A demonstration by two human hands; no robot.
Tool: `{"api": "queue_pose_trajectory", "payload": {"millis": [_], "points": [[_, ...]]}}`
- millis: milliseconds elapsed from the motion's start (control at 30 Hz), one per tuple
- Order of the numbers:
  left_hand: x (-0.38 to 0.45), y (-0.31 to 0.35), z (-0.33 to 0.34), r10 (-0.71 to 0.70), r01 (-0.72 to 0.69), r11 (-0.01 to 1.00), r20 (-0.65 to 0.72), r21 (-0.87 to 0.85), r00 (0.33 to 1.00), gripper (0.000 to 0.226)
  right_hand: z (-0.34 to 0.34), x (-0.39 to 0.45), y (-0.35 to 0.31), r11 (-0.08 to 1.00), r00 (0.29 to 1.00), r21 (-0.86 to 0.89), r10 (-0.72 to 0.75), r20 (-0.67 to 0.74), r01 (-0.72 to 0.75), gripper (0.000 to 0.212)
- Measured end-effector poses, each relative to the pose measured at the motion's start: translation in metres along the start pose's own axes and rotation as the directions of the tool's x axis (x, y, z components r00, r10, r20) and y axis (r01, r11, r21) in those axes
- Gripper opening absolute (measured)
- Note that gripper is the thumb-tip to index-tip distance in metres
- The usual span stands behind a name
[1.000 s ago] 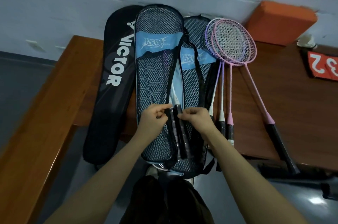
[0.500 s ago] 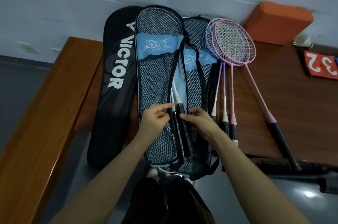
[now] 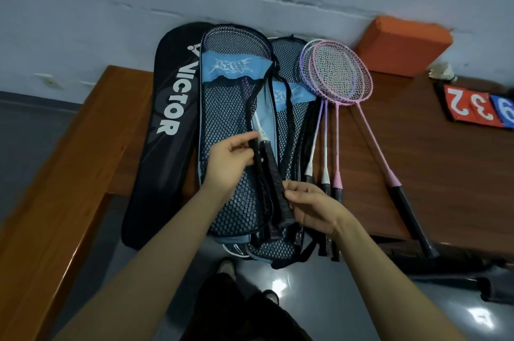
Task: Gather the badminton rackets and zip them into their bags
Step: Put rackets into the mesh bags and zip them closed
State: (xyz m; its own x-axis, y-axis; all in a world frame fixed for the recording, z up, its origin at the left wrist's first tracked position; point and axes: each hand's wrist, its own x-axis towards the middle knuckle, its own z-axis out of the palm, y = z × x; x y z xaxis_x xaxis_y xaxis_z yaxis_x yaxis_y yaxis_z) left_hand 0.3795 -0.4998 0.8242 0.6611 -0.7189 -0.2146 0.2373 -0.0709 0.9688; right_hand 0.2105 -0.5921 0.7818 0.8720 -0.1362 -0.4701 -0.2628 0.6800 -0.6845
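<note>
Compared with a second earlier, the right hand point(image 3: 314, 208) had dropped lower along the black racket handles point(image 3: 274, 173), its fingertips pinching the mesh bag's edge beside them; the left hand point(image 3: 232, 161) had shifted up, its grip pinching the opposite edge of the opening. The near mesh bag point(image 3: 230, 123), unzipped, contained rackets with white shafts, their handles exposed in the gap. A second mesh bag point(image 3: 292, 62) lay beneath it, and both overhung the near edge of the desk point(image 3: 434, 173). Four pink and purple rackets point(image 3: 340, 73) lay loose just right of the bags, handles past the edge. The black Victor bag point(image 3: 169, 123) lay left, closed. Bare desk extended rightward toward the orange block point(image 3: 403, 46) against the wall.
</note>
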Motion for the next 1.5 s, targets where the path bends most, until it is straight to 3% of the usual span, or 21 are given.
{"api": "queue_pose_trajectory", "payload": {"millis": [100, 200, 300, 400, 533, 633, 800, 967, 1067, 1200, 1367, 1500], "points": [[-0.004, 0.014, 0.007, 0.043, -0.045, 0.997, 0.035, 0.070, 0.998, 0.042, 0.002, -0.011, -0.001, 0.998, 0.999, 0.056, -0.032, -0.011, 0.033, 0.058], [-0.013, 0.017, 0.014, 0.038, -0.063, 0.973, 0.117, 0.220, 0.992, 0.037, 0.004, -0.017, -0.005, 0.992, 0.989, 0.062, -0.102, -0.108, 0.109, 0.029], [-0.026, 0.008, 0.021, 0.020, -0.085, 0.931, 0.185, 0.354, 0.982, 0.031, 0.006, -0.021, -0.009, 0.993, 0.977, 0.015, -0.116, -0.177, 0.120, 0.026], [-0.039, -0.003, 0.022, 0.059, -0.203, 0.839, 0.286, 0.505, 0.956, 0.031, 0.007, -0.025, -0.011, 0.990, 0.966, 0.048, -0.116, -0.231, 0.130, 0.044], [-0.057, -0.017, 0.013, 0.131, -0.441, 0.635, 0.474, 0.635, 0.871, 0.039, 0.002, -0.035, -0.012, 0.973, 0.955, 0.107, -0.173, -0.242, 0.204, 0.026], [-0.059, -0.021, 0.015, 0.281, -0.506, 0.548, 0.423, 0.666, 0.862, 0.026, 0.000, -0.044, -0.009, 0.981, 0.962, 0.073, -0.160, -0.220, 0.180, 0.023], [-0.058, -0.014, 0.031, 0.315, -0.472, 0.638, 0.353, 0.609, 0.881, 0.030, -0.009, -0.065, 0.002, 0.979, 0.954, 0.078, -0.164, -0.251, 0.188, 0.034], [-0.061, -0.008, 0.042, 0.396, -0.527, 0.577, 0.351, 0.623, 0.848, 0.027, -0.019, -0.093, 0.019, 0.967, 0.959, -0.027, -0.255, -0.127, 0.254, 0.060], [-0.063, -0.005, 0.052, 0.391, -0.524, 0.580, 0.351, 0.624, 0.851, 0.025, -0.015, -0.099, 0.022, 0.925, 0.911, -0.086, -0.380, -0.160, 0.370, 0.061], [-0.068, 0.001, 0.067, 0.421, -0.539, 0.587, 0.342, 0.604, 0.841, 0.027, -0.007, -0.100, 0.021, 0.846, 0.808, -0.214, -0.531, -0.254, 0.489, 0.040], [-0.072, 0.011, 0.074, 0.467, -0.590, 0.547, 0.368, 0.594, 0.804, 0.025, -0.005, -0.102, 0.017, 0.784, 0.657, -0.423, -0.616, -0.435, 0.455, 0.024], [-0.072, 0.017, 0.080, 0.436, -0.579, 0.543, 0.385, 0.609, 0.814, 0.024, -0.006, -0.104, 0.013, 0.772, 0.630, -0.454, -0.630, -0.455, 0.445, 0.021]]}}
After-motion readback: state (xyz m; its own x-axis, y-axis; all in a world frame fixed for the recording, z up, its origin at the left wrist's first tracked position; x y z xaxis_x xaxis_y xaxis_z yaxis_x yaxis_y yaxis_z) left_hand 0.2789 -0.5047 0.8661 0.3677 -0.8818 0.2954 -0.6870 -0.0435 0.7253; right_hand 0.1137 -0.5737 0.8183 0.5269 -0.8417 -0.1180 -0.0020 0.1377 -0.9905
